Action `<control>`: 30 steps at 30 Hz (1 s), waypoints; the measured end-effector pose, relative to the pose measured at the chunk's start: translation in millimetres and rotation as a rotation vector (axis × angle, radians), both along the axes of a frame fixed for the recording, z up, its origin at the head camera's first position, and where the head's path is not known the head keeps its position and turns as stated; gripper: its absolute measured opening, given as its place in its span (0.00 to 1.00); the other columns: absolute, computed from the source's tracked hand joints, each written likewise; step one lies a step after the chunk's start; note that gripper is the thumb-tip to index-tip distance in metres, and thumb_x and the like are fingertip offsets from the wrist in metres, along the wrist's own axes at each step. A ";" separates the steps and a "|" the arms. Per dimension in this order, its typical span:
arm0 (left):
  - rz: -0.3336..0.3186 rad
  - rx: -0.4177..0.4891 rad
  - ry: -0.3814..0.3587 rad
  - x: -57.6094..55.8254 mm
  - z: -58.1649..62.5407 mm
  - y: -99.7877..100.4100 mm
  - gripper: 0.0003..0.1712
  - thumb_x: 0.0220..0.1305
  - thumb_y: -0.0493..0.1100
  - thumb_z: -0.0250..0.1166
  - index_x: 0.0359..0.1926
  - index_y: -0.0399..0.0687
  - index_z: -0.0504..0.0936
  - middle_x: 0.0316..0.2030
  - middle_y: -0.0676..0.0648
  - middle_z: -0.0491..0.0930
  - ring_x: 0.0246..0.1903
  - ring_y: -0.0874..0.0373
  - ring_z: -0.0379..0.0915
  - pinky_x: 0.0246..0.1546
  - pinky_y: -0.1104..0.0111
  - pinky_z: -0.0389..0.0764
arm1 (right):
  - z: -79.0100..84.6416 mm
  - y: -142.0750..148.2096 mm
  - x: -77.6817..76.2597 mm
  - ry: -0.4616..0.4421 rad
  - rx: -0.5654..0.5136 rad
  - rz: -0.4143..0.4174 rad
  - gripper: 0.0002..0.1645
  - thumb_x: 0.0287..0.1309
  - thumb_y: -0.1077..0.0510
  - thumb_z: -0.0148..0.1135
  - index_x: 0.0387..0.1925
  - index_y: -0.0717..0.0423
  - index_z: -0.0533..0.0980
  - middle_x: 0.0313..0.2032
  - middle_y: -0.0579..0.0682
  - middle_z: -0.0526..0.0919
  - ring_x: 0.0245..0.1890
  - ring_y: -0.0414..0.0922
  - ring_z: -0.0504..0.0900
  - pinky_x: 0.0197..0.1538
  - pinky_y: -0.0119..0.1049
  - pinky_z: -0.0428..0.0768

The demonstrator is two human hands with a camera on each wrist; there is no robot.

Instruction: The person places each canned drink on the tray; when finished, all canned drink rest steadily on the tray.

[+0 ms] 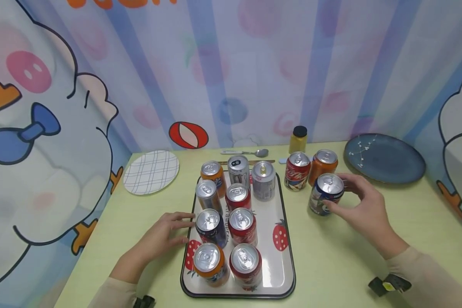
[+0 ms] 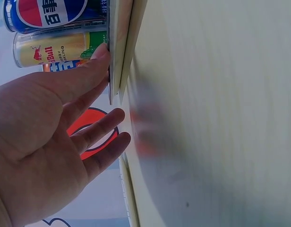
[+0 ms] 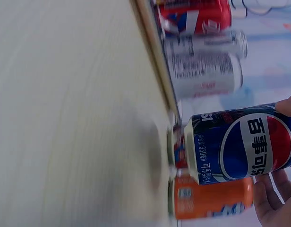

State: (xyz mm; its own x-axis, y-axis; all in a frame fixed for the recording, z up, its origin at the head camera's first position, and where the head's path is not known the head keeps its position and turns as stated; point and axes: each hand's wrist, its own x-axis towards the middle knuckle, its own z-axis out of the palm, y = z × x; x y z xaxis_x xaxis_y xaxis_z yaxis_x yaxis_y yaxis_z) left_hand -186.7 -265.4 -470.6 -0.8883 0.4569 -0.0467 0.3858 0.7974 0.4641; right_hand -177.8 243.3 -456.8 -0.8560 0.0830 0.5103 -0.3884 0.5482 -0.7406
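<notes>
My right hand [image 1: 363,205] grips a dark blue Pepsi can [image 3: 244,144] between thumb and fingers, right of the tray. In the right wrist view the can's base is off the table. Behind it stand a red cola can [image 1: 297,171] and an orange can [image 1: 315,164]. My left hand [image 1: 158,237] is at the left edge of the strawberry-print tray [image 1: 269,273], thumb by the rim, other fingers loosely extended. Several cans stand on the tray, among them a Pepsi can [image 2: 55,12], a gold Red Bull can [image 2: 60,47], a silver can [image 1: 263,182] and a red can [image 1: 245,267].
A checked white plate [image 1: 151,172] lies back left, a dark blue plate [image 1: 385,158] back right. Behind the tray are a spoon [image 1: 261,152] and a brown strip-like utensil [image 1: 267,161]. A yellow jar with a black lid [image 1: 298,141] stands near the back curtain.
</notes>
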 end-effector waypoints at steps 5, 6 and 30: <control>0.002 -0.001 -0.004 -0.4 0.1 -0.2 0.25 0.60 0.43 0.76 0.60 0.50 0.86 0.67 0.48 0.77 0.68 0.41 0.70 0.69 0.43 0.72 | 7.4 -31.3 3.9 0.004 -0.018 0.107 0.45 0.38 0.69 0.85 0.62 0.56 0.77 0.55 0.50 0.82 0.52 0.27 0.78 0.59 0.15 0.74; 0.004 0.000 -0.007 -0.4 0.0 -0.2 0.25 0.60 0.43 0.76 0.60 0.50 0.86 0.68 0.48 0.77 0.68 0.41 0.70 0.70 0.43 0.71 | 8.4 -37.2 4.1 0.004 -0.024 0.125 0.45 0.38 0.69 0.85 0.62 0.55 0.77 0.55 0.50 0.82 0.52 0.28 0.79 0.59 0.15 0.74; 0.004 0.005 -0.004 0.1 -0.3 -1.4 0.25 0.61 0.43 0.75 0.60 0.50 0.86 0.68 0.48 0.77 0.68 0.40 0.69 0.70 0.42 0.71 | -14.9 -107.0 -19.2 -0.064 0.010 0.291 0.42 0.39 0.60 0.87 0.59 0.54 0.79 0.52 0.49 0.83 0.51 0.47 0.85 0.57 0.54 0.85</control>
